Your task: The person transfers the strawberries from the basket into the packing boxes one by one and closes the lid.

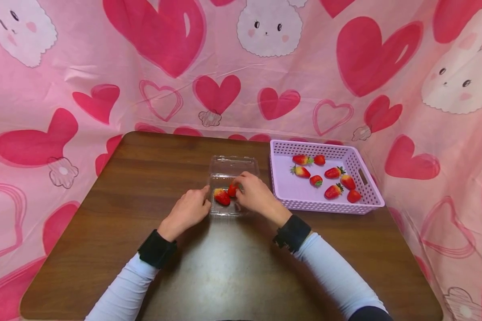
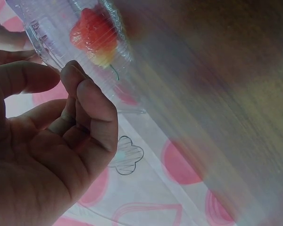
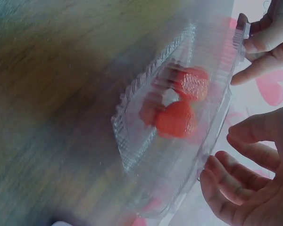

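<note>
A clear plastic clamshell box (image 1: 230, 167) stands on the table with its lid folded back. Inside lie two strawberries side by side, one with a pale yellow top (image 1: 222, 196) and a redder one (image 1: 232, 190). My left hand (image 1: 187, 209) pinches the box's left rim between thumb and fingers, as the left wrist view (image 2: 61, 127) also shows. Over the right part of the box is my right hand (image 1: 257, 195). In the right wrist view its fingers (image 3: 217, 188) are loosely bent near the rim, apart from both strawberries, with nothing held.
A lilac perforated basket (image 1: 297, 204) with several strawberries (image 1: 334, 191) stands to the right of the box. The brown wooden table (image 1: 152, 165) is bordered at the back and sides by a pink cloth (image 1: 265, 71) printed with hearts and rabbits.
</note>
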